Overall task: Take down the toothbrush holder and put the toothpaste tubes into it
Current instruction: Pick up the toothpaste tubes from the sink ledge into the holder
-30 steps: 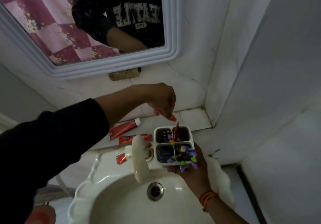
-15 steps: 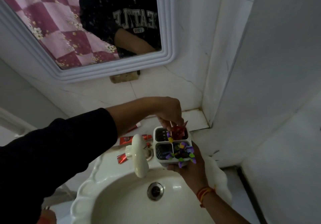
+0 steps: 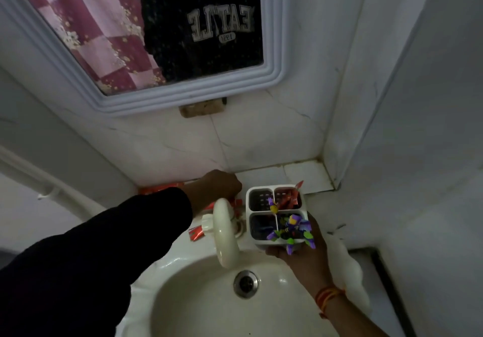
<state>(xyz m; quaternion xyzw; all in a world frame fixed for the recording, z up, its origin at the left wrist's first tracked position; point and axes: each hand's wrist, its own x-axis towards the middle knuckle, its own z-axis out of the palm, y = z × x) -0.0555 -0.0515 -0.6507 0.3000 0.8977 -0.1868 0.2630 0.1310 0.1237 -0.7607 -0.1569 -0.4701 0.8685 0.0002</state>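
— Since half a second ago, what has moved?
— One red toothpaste tube (image 3: 288, 198) now stands in the upper right compartment of the white four-compartment plastic toothbrush holder (image 3: 277, 215), and the left hand (image 3: 217, 187) has gone left of it, down to the ledge at frame centre.
— Its pose?
— Dark sleeve stretched forward, knuckles up, fingers curled down over the red tubes lying on the ledge (image 3: 163, 189); whether they grip one, I cannot tell.
— And the right hand (image 3: 300, 253)?
— Cupped under the holder from lower right, fingers clasping its base just above the cream ceramic sink (image 3: 198, 305).
— Anything in the way?
— The cream tap (image 3: 224, 234) hides the tubes behind it; a purple-and-green toy figure (image 3: 292, 231) fills the holder's lower right compartment.
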